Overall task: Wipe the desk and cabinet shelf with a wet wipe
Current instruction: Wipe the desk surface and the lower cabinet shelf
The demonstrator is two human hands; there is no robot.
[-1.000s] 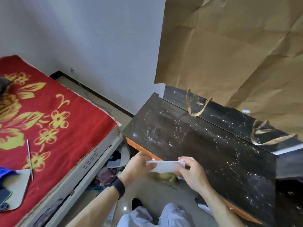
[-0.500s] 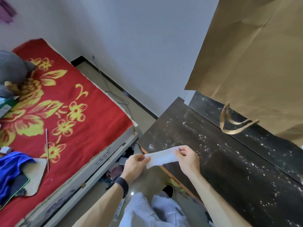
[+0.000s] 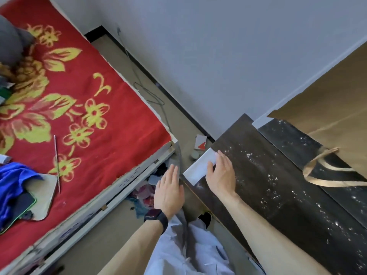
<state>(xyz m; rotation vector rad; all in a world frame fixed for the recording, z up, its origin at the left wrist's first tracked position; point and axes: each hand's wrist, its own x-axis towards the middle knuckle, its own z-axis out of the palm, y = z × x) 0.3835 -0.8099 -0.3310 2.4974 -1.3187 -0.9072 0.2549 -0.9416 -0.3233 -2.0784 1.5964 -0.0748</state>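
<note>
The right hand [image 3: 220,175] is pressing flat, fingers straight, on one end of the white wet wipe [image 3: 195,170], which is lying along the left edge of the dark, speckled worktop [image 3: 278,195], at its front-left corner. The left hand [image 3: 168,190], fingers straight and holding nothing, is hovering just beside that corner, apart from the wipe. A brown paper bag [image 3: 327,116] is standing at the worktop's back right.

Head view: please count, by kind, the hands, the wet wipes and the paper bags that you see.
hands: 2, the left hand and the right hand
wet wipe: 1
paper bag: 1
Total: 4
</note>
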